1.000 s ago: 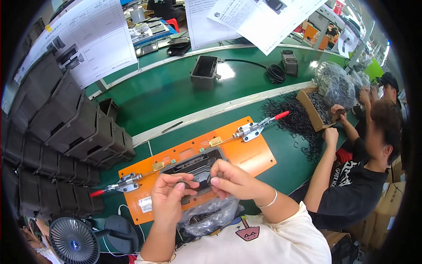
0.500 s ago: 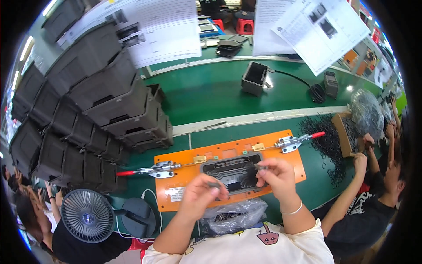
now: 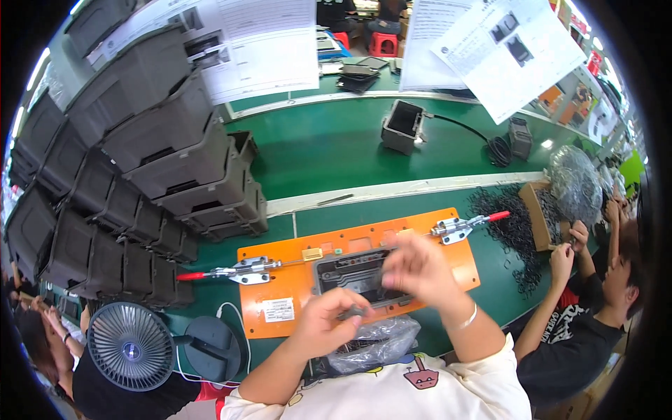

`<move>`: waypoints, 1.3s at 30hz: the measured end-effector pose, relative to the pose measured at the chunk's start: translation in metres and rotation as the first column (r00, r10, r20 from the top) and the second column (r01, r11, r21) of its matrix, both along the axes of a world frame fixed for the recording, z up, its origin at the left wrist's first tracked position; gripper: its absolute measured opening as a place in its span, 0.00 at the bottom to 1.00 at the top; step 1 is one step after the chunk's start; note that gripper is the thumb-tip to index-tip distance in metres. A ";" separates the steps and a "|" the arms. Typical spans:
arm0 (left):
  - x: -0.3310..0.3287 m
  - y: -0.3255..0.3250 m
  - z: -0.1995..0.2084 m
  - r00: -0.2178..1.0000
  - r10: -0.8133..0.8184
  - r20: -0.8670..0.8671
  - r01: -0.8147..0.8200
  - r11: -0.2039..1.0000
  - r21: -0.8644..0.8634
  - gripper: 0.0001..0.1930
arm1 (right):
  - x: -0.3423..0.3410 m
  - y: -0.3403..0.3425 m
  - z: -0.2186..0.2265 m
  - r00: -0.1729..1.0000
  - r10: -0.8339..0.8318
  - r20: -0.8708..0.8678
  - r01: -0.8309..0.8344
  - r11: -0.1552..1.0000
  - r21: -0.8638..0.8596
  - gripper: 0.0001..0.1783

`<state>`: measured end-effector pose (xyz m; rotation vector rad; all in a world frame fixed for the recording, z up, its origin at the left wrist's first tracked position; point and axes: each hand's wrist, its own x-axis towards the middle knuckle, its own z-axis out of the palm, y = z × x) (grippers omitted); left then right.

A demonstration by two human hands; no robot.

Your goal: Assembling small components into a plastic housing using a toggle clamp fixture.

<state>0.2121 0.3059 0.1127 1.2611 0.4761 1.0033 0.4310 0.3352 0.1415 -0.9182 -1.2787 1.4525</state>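
Note:
My left hand (image 3: 327, 318) is closed, thumb against fingers, around small dark pieces (image 3: 352, 312) too small to name. It hovers by the near left edge of a dark grey rectangular housing (image 3: 319, 275). That housing sits in an orange fixture plate (image 3: 268, 291) with a red-handled toggle clamp at each end. Above the housing's right end is my right hand (image 3: 418, 271), smeared by motion, so I cannot see whether its fingers hold anything. Just below the housing, a clear plastic bag (image 3: 385, 344) with dark parts inside lies against my shirt.
Stacked dark bins (image 3: 185, 157) rise at the left, behind a desk fan (image 3: 131, 346). Black rings (image 3: 513, 238) lie heaped at the right beside a cardboard box (image 3: 536, 215). A co-worker (image 3: 595, 329) sits there. Paper sheets (image 3: 262, 49) hang ahead, beyond them a grey box (image 3: 402, 126) with a cable.
My right hand has moved up and left over the housing and blurred. My left hand stays near the housing's lower left, still closed. The whole view has shifted slightly.

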 end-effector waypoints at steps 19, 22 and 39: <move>-0.012 0.015 0.000 0.972 0.219 -0.080 -0.232 0.949 -0.215 0.11 | 0.035 0.080 -0.013 0.707 -0.177 0.685 0.046 0.978 0.204 0.08; -0.015 0.022 0.001 0.980 0.197 -0.029 -0.198 0.944 -0.265 0.10 | 0.037 0.082 -0.018 0.719 -0.157 0.677 0.015 0.977 0.211 0.09; -0.017 0.035 0.016 0.915 0.380 -0.133 -0.401 0.886 -0.231 0.13 | 0.029 0.033 -0.007 0.277 -0.514 0.812 -0.185 0.801 0.570 0.15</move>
